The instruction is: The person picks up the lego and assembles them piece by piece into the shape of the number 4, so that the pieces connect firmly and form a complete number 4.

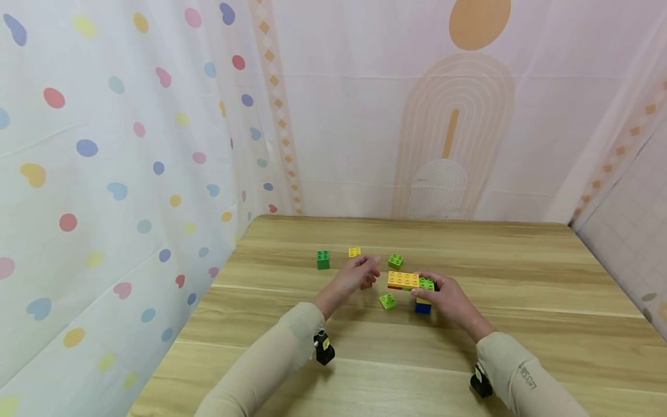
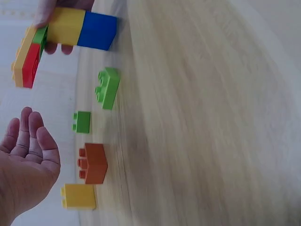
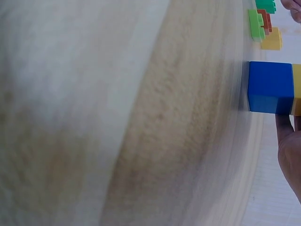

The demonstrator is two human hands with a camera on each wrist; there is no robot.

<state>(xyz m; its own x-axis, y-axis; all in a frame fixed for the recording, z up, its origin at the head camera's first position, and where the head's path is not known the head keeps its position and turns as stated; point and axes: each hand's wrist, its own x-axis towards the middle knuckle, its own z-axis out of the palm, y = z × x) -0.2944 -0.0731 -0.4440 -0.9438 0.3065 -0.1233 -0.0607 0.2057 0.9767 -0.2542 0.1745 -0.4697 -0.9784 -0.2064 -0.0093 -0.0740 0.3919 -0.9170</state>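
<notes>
My right hand (image 1: 450, 298) grips a stack of toy building bricks by its right side. At the stack's foot is a blue brick (image 3: 270, 87), with a yellow brick (image 2: 66, 27) above it. Higher up, a long yellow brick (image 1: 403, 279) juts out to the left, a red brick (image 2: 31, 65) and a green piece against its underside. My left hand (image 1: 356, 275) hovers left of the stack, holding nothing, its fingers loosely bent. Near it on the table is an orange-brown brick (image 2: 95, 163), mostly hidden by this hand in the head view.
Loose bricks stand on the wooden table (image 1: 260, 359): a dark green one (image 1: 323, 260), a yellow one (image 1: 354, 252), a lime green one (image 1: 395, 260) farther back and another lime green piece (image 1: 388, 302) nearer me. Patterned curtains (image 1: 333, 145) hang behind and to the left.
</notes>
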